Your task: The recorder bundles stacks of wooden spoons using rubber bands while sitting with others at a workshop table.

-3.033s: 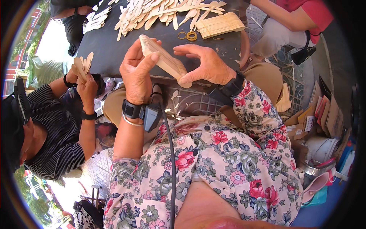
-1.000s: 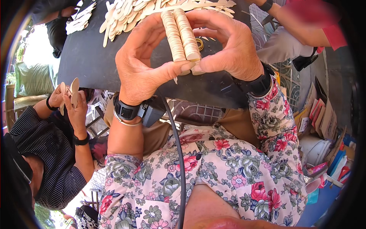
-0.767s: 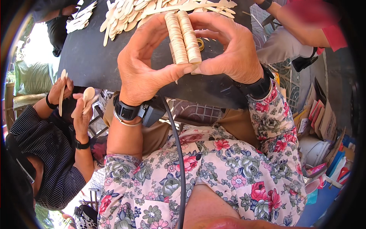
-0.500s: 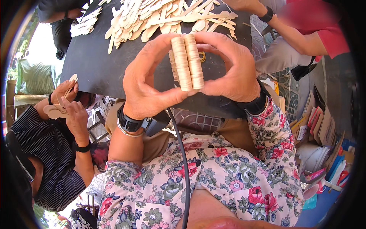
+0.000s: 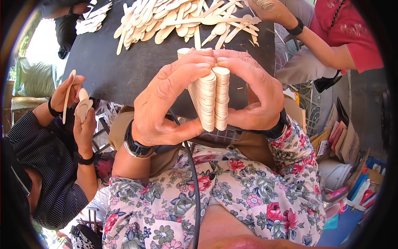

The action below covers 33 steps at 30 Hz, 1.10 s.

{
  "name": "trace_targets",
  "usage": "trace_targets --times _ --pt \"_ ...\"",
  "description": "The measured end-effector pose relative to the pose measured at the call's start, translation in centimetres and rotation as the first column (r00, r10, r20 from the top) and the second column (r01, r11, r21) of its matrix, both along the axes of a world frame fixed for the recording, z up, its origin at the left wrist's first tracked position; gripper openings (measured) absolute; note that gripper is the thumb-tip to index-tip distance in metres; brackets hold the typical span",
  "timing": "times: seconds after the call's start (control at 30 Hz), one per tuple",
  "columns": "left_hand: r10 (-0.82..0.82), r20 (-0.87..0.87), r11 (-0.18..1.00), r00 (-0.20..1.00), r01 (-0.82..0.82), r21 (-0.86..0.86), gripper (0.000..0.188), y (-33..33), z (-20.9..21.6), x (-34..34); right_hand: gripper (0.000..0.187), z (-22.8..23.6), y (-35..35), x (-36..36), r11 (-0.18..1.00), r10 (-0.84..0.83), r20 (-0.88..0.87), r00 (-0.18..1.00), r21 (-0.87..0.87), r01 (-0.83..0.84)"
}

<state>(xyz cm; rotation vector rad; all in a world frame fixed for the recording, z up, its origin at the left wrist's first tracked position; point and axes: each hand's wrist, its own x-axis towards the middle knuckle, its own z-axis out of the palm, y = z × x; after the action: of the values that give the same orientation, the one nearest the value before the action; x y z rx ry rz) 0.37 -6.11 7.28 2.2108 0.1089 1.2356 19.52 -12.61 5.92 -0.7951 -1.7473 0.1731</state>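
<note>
Our left fingers [image 5: 176,79] and right fingers [image 5: 244,70], curved wide, grip a bundle of thin, pale, round-ended wooden pieces [image 5: 207,101] in two close columns, at the black flat-topped bench's [image 5: 110,74] near edge.

We grip two side-by-side stacks of thin wooden pieces [image 5: 222,97] between our left hand [image 5: 157,103] and right hand [image 5: 261,97]; beyond them, loose wooden utensils [image 5: 168,20] lie heaped on our dark bench [image 5: 110,74].

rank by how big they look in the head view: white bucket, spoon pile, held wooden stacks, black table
Largest to smallest:
black table
spoon pile
held wooden stacks
white bucket
The stacks seem nearer the camera, so true size is unsure.
</note>
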Motion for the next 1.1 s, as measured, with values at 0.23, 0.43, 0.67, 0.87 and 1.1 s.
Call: trace_targets --times 0.23,0.43,0.67,0.87,1.1 --pt "-0.03 0.045 1.0 0.999 0.03 0.006 0.065 -0.3 0.1 -0.1 0.066 -0.1 -0.3 -0.3 0.999 0.016 -0.016 1.0 0.03 -0.016" --pt "0.004 0.009 1.0 1.0 -0.004 0.015 0.063 -0.5 0.1 -0.4 0.067 -0.3 -0.4 -0.5 0.999 0.015 -0.031 0.999 0.05 -0.014" --pt "-0.007 -0.019 0.995 1.0 0.005 -0.104 0.067 0.7 -1.2 -0.3 0.065 -0.7 -0.1 -0.2 0.997 -0.026 -0.045 0.999 -0.072 0.023" --pt "-0.12 0.027 0.952 0.992 0.123 -0.282 0.075 1.5 -2.2 -0.4 0.076 -0.8 0.0 0.6 0.96 0.051 -0.03 0.998 -0.275 -0.057" --pt "-0.173 0.077 0.914 0.982 0.189 -0.358 0.082 1.6 -2.7 -0.4 0.062 -1.2 0.5 -0.4 0.978 -0.036 -0.154 0.987 -0.209 0.003"
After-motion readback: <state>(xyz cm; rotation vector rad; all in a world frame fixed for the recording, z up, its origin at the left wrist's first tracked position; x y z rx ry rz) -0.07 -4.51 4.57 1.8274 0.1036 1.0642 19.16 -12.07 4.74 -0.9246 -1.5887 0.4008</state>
